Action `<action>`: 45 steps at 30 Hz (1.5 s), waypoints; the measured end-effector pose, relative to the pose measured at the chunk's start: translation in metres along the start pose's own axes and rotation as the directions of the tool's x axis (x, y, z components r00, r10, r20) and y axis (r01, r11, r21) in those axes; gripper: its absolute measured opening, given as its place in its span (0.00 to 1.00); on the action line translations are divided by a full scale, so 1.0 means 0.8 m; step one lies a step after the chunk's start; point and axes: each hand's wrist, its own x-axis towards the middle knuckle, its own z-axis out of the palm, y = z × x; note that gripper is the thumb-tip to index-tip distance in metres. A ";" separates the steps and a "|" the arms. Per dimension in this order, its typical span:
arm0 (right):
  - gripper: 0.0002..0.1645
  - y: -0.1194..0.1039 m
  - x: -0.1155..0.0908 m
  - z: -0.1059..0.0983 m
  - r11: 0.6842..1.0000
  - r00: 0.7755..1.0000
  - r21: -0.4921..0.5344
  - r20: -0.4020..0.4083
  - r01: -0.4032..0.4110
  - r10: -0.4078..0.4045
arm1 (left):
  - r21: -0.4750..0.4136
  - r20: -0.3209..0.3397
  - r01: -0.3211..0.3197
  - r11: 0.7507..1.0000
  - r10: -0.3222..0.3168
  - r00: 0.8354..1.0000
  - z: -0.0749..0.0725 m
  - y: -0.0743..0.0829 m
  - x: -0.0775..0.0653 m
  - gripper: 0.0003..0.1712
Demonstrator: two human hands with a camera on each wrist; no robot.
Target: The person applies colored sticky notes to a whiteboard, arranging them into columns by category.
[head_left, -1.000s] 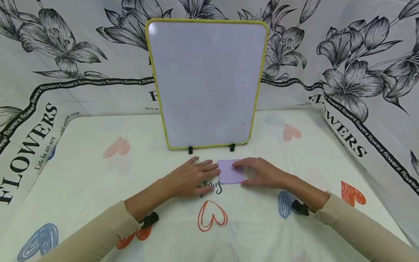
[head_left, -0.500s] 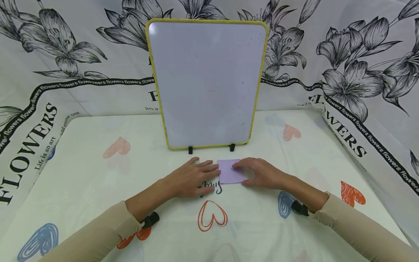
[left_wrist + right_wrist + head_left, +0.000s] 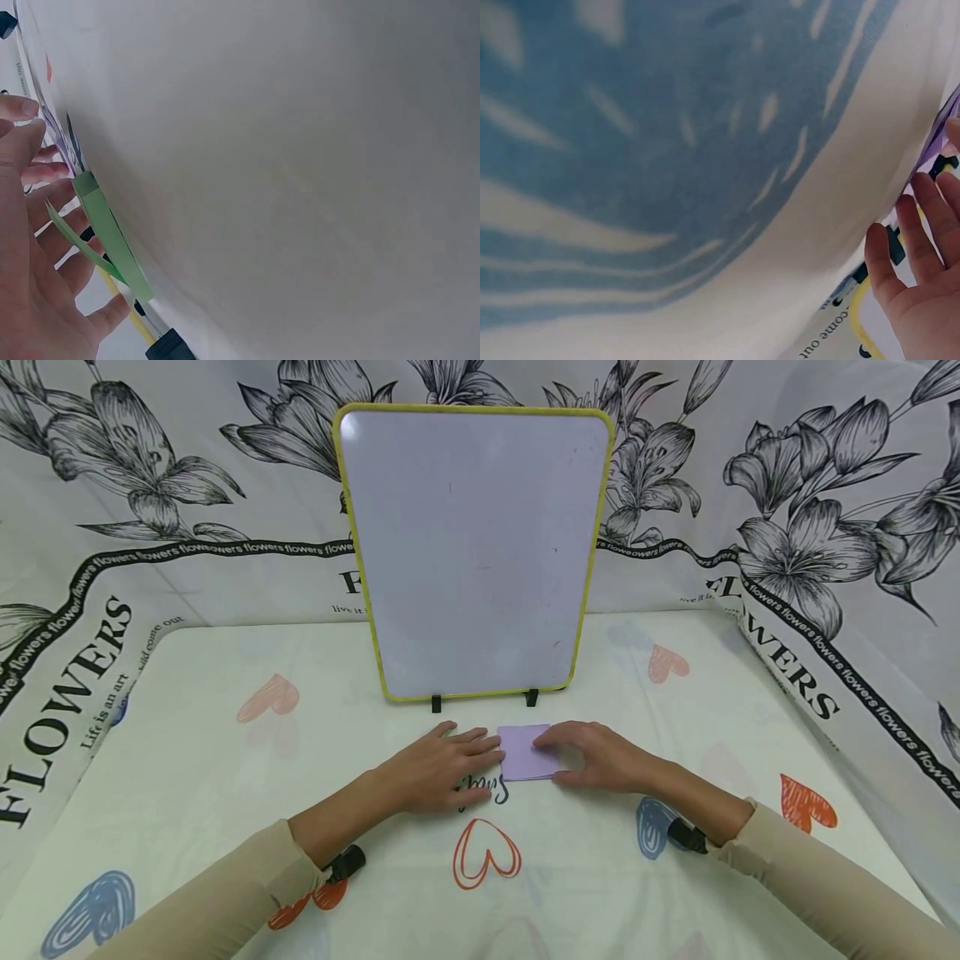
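Observation:
A purple square of paper (image 3: 525, 753) lies on the table in front of the whiteboard. My left hand (image 3: 442, 770) rests flat at its left side, fingers straight and spread, with fingertips at the paper's left edge. In the left wrist view a folded green paper (image 3: 112, 236), with one flap raised, lies beside my left palm; the head view does not show it. My right hand (image 3: 596, 757) arches over the paper's right side, a fingertip resting on top and the thumb at the lower right corner. In the right wrist view, its fingers (image 3: 922, 232) look loosely extended near the purple edge.
A whiteboard (image 3: 476, 560) with a yellow frame stands upright on black feet just behind the paper. Under everything lies a white tablecloth (image 3: 375, 893) printed with hearts. A flower-print cloth (image 3: 247, 577) covers the back and sides.

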 end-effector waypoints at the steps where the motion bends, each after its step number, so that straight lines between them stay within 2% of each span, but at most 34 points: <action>1: 0.27 0.000 0.000 0.000 1.000 1.000 0.000 0.000 0.002 -0.002 | -0.001 -0.001 0.000 1.000 0.000 1.000 0.000 0.000 0.000 0.33; 8: 0.23 0.000 0.002 0.000 1.000 1.000 0.012 -0.011 -0.008 0.008 | -0.002 -0.005 -0.005 1.000 0.005 1.000 -0.001 -0.001 -0.001 0.33; 14: 0.16 -0.001 0.004 -0.001 1.000 1.000 0.024 -0.025 0.000 0.001 | -0.002 -0.001 0.001 1.000 -0.001 1.000 -0.003 -0.001 -0.003 0.34; 18: 0.12 0.000 0.005 -0.003 0.999 0.999 0.044 -0.025 -0.022 0.023 | -0.001 -0.002 0.002 1.000 -0.002 1.000 -0.004 -0.001 -0.003 0.33; 22: 0.10 -0.001 0.006 -0.004 0.997 0.998 0.063 -0.044 -0.044 0.047 | 0.002 -0.008 -0.007 1.000 0.007 1.000 -0.006 0.001 -0.005 0.33; 31: 0.08 -0.004 0.006 -0.004 0.996 0.984 0.080 -0.169 -0.039 0.052 | 0.003 -0.023 -0.030 1.000 0.030 0.999 -0.007 0.002 -0.009 0.33; 38: 0.08 -0.004 0.008 -0.005 0.993 0.980 0.092 -0.177 -0.075 0.091 | -0.013 -0.023 -0.036 0.999 0.036 0.999 -0.008 0.004 -0.010 0.33; 45: 0.08 -0.003 0.008 -0.005 0.991 0.979 0.104 -0.181 -0.079 0.097 | -0.018 -0.044 -0.064 0.998 0.063 0.997 -0.008 0.003 -0.011 0.32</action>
